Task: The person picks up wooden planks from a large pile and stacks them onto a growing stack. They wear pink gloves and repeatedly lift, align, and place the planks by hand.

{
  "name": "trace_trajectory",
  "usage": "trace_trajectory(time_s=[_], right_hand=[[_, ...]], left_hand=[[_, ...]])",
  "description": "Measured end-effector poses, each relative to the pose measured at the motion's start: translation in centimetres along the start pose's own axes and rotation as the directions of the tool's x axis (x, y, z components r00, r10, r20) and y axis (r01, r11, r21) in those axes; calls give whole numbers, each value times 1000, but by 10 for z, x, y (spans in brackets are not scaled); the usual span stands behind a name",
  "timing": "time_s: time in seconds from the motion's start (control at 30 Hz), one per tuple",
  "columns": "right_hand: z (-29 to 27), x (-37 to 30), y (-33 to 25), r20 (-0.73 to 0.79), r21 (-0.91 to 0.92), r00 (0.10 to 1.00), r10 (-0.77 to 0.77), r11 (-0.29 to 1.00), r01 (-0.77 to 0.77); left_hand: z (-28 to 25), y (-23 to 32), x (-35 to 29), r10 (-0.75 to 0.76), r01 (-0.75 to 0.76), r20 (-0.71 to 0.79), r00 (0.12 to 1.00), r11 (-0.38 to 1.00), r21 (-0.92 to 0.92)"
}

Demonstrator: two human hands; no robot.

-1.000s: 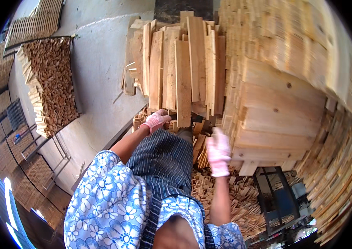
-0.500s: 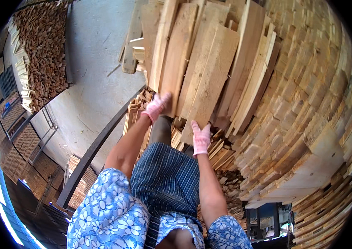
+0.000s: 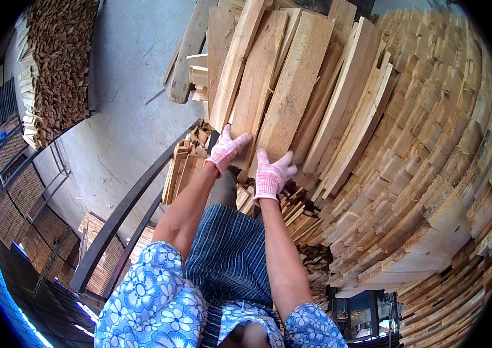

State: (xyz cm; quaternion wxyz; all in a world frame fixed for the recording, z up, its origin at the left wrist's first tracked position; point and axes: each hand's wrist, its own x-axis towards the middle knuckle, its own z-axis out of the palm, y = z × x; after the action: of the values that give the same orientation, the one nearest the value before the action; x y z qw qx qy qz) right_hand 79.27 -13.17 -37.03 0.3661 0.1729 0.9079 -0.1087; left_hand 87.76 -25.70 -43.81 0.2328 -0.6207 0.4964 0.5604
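Pink-and-white knitted gloves cover both my hands. My left hand (image 3: 227, 149) grips the near end of a middle wooden board (image 3: 262, 64), thumb on its top face and a finger at its left side; the other fingers are hidden. Just to the right, my right hand (image 3: 272, 174) is closed around the near end of a wide rough plank (image 3: 297, 78). Its thumb lies on top, with a finger by the right edge. A narrower wooden board (image 3: 237, 66) leans close along the left. Both boards lie lengthwise, pointing away from me.
Stacked timber (image 3: 431, 133) rises on my right, its ends stepped unevenly. Further planks (image 3: 339, 95) lie beside the wide one. A dark curved metal bar (image 3: 136, 197) runs by my left arm. Short offcuts (image 3: 182, 168) lie below the boards; a wood-piece heap (image 3: 60, 75) stands far left.
My right hand has shifted left and up, closer to my left hand. The wide plank it holds has moved too, and planks to its right show more. My left hand has moved slightly right.
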Motion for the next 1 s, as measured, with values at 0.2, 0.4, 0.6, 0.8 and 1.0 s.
trace_trajectory(time_s=[0.2,0.4,0.6,0.8,1.0], right_hand=[[-31,13,17,124,323,984,-132,942,85],[-60,46,35,489,599,859,-151,774,-205],[-46,55,34,612,677,736,-290,673,-298],[-34,61,45,654,750,693,-303,382,-541],[-70,78,46,738,610,623,-261,653,-449]], left_hand=[[-2,28,-33,-42,141,300,953,939,-314],[-8,81,-54,-87,81,351,932,996,31],[-19,75,-45,23,-107,293,956,955,275],[0,65,-58,73,-75,319,945,997,-7],[7,103,-102,42,130,459,888,932,-337]])
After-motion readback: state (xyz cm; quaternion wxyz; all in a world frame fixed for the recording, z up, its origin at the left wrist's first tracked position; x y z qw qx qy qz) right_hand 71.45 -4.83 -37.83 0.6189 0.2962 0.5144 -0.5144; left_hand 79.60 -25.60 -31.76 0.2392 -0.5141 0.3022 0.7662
